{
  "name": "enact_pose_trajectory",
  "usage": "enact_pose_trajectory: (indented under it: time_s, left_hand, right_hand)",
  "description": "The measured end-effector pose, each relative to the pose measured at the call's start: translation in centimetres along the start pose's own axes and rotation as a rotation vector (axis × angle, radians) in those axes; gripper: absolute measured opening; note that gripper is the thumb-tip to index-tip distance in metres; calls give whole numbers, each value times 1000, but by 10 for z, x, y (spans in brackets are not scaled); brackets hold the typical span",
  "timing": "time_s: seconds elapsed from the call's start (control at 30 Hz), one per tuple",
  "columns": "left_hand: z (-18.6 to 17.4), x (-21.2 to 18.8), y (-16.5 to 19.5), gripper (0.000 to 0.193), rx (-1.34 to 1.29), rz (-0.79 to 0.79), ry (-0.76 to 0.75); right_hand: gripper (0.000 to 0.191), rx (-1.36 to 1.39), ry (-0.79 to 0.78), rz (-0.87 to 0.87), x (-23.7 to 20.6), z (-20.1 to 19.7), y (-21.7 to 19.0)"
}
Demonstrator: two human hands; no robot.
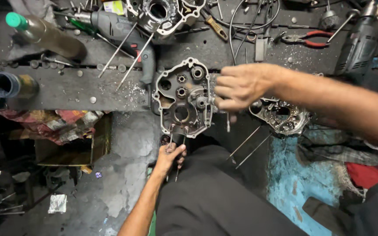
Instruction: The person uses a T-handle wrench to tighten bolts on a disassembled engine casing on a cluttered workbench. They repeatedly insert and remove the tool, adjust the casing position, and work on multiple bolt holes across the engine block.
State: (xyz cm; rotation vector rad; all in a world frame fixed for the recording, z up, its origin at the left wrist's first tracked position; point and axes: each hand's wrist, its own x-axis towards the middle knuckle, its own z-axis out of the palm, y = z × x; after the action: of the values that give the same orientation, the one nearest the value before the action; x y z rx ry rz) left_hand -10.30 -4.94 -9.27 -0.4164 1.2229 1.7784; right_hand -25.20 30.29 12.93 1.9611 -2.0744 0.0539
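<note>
At the far left of the frame a bottle with a green cap [44, 34] lies on its side on the dark tabletop [66, 87], and below it a dark-mouthed can [9, 85] lies likewise, both out of the way of the work. Just right of them an electric drill [119, 30] rests across the upper part of the frame, two long studs [125, 54] slanting over it.

In the middle, the crankcase half [183, 97] hangs over the tabletop's front edge with its open face up, so that its bearings and bores can be got at from above and its lower rim from below. The left hand [170, 156], low in the centre, is closed around thin rods that point up to that lower rim, seemingly steadying them there. The right hand [240, 85], right of centre, has its fingers curled and pressed together at the casing's right edge, pinching some small part I cannot make out.

Farther right a second casing [281, 114] lies flat, red-handled pliers [309, 39] above it, and another drill [359, 41] at the upper right.
</note>
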Motion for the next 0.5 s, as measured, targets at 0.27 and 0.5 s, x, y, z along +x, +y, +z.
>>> enact_pose_trajectory:
  time_s: [0.27, 0.5]
  left_hand:
    - [-3, -1, 8, 48, 1, -37, -2]
    - [-18, 2, 28, 44, 76, -86, -109]
  right_hand:
    - [28, -435, -104, 1459, 105, -21, -106]
    - [24, 182, -77, 1052, 85, -70, -57]
